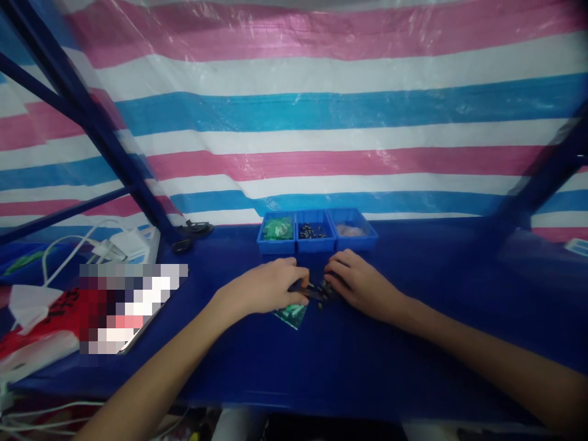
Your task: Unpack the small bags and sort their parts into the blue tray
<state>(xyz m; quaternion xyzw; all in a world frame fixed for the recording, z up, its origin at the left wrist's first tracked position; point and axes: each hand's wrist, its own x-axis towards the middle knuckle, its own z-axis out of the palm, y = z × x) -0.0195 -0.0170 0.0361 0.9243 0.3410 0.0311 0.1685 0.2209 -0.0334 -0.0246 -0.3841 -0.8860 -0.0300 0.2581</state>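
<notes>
My left hand (274,285) is closed above the blue table, thumb and forefinger curled around something dark that I cannot make out. Just below its thumb lies a small clear bag (294,314) with green and white pieces inside. Facing it, my right hand (353,280) rests with bent fingers, the tips down beside a loose cluster of small dark metallic parts (325,290). Whatever these fingers grip is hidden. Behind both hands stands a blue three-part tray (278,247): green packets (278,228) at left, small metallic parts (311,231) in the middle, clear pinkish bags (350,229) at right.
On the left of the table (367,367) lie a blurred-out screen device (142,312), a red package (68,312), and white cables with a power strip (149,245). Dark items (195,229) sit by the blue frame post (151,205). A striped sheet (321,110) hangs behind.
</notes>
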